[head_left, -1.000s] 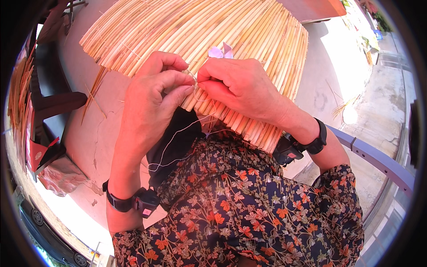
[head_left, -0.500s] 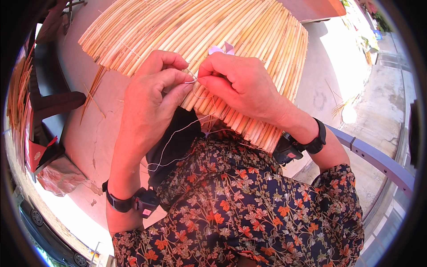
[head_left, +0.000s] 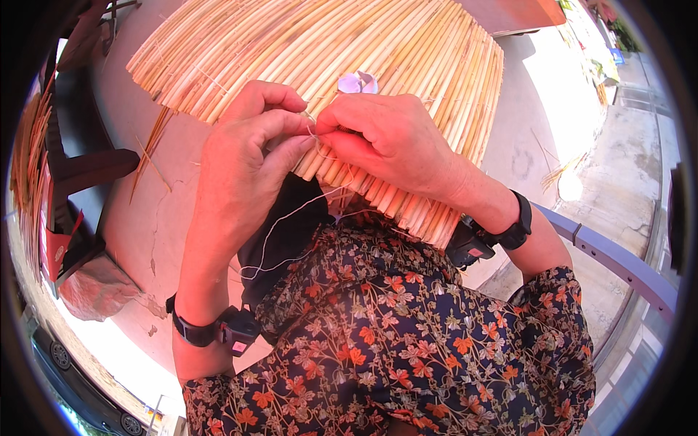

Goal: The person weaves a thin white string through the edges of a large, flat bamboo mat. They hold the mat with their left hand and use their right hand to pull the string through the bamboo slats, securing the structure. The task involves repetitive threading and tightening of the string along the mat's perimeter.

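A mat of pale reed stalks (head_left: 240, 43) spreads out in front of me, its near edge by my lap. Over that edge my left hand (head_left: 254, 142) pinches a thin white string (head_left: 280, 221) between thumb and fingers. Close against its fingertips, my right hand (head_left: 385, 138) is closed on the same string, thumb pressed to forefinger. Where the two pinches meet, the string crosses itself, but fingers partly hide it. From there it hangs in a loose loop toward my lap. A small pale purple-white piece (head_left: 358, 83) lies on the stalks just beyond my right hand.
Dark wooden furniture (head_left: 94, 171) stands at the left beside a bundle of thin reeds (head_left: 29, 182). A pinkish stone (head_left: 94, 287) rests on the floor below it. To the right curves a grey-purple metal bar (head_left: 618, 261). Loose straws (head_left: 560, 174) lie on the ground there.
My right hand has shifted slightly left, nearer the left fingertips. The string between them is drawn closer together. The purple-white piece now shows flatter and wider.
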Tool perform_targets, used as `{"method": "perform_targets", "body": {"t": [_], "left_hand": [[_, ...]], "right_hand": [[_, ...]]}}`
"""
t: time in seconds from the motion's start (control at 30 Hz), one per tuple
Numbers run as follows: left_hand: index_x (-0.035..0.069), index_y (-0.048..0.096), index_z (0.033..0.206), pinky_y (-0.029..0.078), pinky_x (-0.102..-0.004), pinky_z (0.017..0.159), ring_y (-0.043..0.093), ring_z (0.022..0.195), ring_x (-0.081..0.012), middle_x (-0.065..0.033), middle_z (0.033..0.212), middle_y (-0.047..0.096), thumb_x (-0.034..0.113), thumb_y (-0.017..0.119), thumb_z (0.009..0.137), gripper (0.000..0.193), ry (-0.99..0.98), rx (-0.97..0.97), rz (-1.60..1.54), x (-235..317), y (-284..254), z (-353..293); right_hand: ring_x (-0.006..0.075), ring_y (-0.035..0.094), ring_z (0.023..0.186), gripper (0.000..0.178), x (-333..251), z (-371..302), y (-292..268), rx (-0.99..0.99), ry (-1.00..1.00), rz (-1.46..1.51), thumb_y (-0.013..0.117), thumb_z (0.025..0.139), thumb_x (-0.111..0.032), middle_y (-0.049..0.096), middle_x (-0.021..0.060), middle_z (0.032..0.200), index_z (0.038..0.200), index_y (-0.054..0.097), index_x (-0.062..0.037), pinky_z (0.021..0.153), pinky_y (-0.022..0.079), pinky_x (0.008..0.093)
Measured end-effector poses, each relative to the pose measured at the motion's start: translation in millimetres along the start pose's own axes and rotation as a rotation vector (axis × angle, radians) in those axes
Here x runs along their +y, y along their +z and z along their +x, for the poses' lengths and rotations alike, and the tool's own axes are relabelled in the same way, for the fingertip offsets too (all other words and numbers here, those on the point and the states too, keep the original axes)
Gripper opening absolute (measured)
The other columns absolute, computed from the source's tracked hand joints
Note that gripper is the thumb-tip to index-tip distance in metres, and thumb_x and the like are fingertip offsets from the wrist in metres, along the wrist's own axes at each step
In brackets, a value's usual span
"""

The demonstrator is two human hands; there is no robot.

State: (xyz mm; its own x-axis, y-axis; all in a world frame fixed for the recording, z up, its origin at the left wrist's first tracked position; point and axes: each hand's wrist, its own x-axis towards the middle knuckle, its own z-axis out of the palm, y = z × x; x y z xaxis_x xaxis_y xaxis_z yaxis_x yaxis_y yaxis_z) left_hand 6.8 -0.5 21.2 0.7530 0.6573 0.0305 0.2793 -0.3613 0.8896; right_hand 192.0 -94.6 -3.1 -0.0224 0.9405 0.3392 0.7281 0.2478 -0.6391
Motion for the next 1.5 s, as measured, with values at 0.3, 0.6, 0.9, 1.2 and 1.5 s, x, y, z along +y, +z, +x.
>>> {"method": "perform_targets", "body": {"t": [0.3,0.6,0.9,1.2,1.5], "left_hand": [[-0.007,0.072,0.095,0.053,-0.0317,0.082,0.066,0.094,-0.0225,-0.0108,0.11,0.062,0.0,0.072,0.088,0.01,0.02,0.013,0.006,0,1,1],[-0.008,0.072,0.093,0.052,-0.0328,0.083,0.067,0.094,-0.0245,-0.012,0.109,0.063,0.002,0.07,0.088,0.011,0.004,-0.013,0.031,1,-3,3],[-0.007,0.07,0.091,0.048,-0.0259,0.079,0.06,0.096,-0.0126,-0.0056,0.115,0.059,0.002,0.07,0.091,0.009,-0.026,-0.029,0.039,3,-2,2],[-0.009,0.071,0.089,0.05,-0.0296,0.085,0.063,0.098,-0.0194,-0.0093,0.111,0.061,0.004,0.069,0.088,0.013,-0.042,0.011,-0.016,2,2,3],[-0.009,0.072,0.091,0.05,-0.0302,0.086,0.063,0.098,-0.0201,-0.0094,0.111,0.061,0.005,0.07,0.087,0.014,-0.073,0.02,0.028,8,1,4]], "right_hand": [[0.0278,0.069,0.069,0.007,-3,-1,-8,-0.06,-0.105,-0.165,0.068,0.088,-0.018,0.066,0.0023,0.081,0.092,0.064,-0.0151,0.054,0.053,0.0382],[0.0255,0.068,0.072,0.01,2,9,-19,-0.194,-0.388,-0.22,0.066,0.086,-0.015,0.062,0.0019,0.084,0.095,0.061,-0.014,0.055,0.053,0.0373],[0.0281,0.063,0.066,0.014,-8,14,-10,-0.086,0.294,-0.084,0.071,0.095,-0.018,0.063,0.0117,0.074,0.099,0.065,-0.006,0.06,0.049,0.0368],[0.0324,0.067,0.068,0.012,-18,-29,-34,-0.187,0.133,-0.122,0.069,0.089,-0.017,0.065,0.0094,0.077,0.093,0.061,-0.0092,0.057,0.052,0.0428],[0.0312,0.069,0.071,0.009,-27,-10,-20,-0.182,-0.028,-0.046,0.067,0.089,-0.017,0.066,0.0055,0.08,0.091,0.061,-0.0112,0.059,0.054,0.0403]]}}
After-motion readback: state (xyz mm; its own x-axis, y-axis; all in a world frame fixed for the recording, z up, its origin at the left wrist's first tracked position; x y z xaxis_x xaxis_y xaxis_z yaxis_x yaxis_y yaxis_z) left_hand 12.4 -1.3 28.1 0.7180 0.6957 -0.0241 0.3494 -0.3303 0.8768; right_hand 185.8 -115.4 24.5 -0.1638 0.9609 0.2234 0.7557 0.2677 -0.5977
